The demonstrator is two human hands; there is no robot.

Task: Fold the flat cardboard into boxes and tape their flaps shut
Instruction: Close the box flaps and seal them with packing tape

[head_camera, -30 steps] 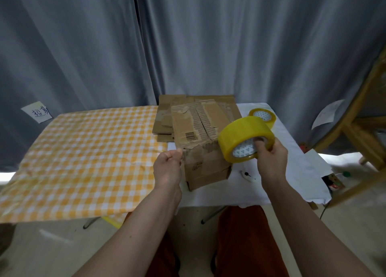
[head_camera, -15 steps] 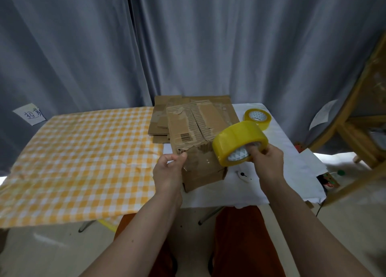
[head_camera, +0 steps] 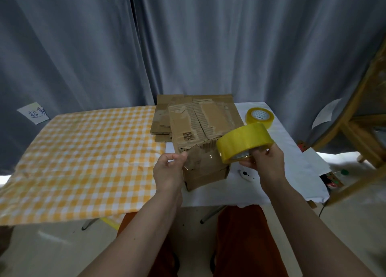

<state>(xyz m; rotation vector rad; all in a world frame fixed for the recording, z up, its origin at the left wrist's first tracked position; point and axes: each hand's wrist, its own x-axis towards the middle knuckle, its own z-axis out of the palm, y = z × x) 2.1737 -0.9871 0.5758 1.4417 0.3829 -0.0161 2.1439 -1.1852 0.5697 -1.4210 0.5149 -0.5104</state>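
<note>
From the head camera, you have one folded box (head_camera: 205,164) standing near the front edge of the table (head_camera: 83,151), its worn top flaps closed and torn along the near edge. Your right hand (head_camera: 265,159) grips the yellow tape roll (head_camera: 243,142) by its near rim, held up just right of the box. Your left hand (head_camera: 169,170) pinches the free end of a clear strip of tape (head_camera: 200,157), which stretches from the roll across the front of the box; whether it already sticks to the cardboard is hard to tell.

By the look of it, you are in the middle of taping this first box. Sealing the flaps is not finished, and a stack of flat cardboard (head_camera: 163,122) lies behind the box waiting to be folded. A second tape roll (head_camera: 259,118) sits on the white cloth (head_camera: 296,168) farther back to the right.

Compared with a second ago, the roll is lower and closer to the box front, and your left hand has moved right, so that its pinching fingertips now sit at the box's near upper left corner. The box and the flat stack have not moved.
</note>
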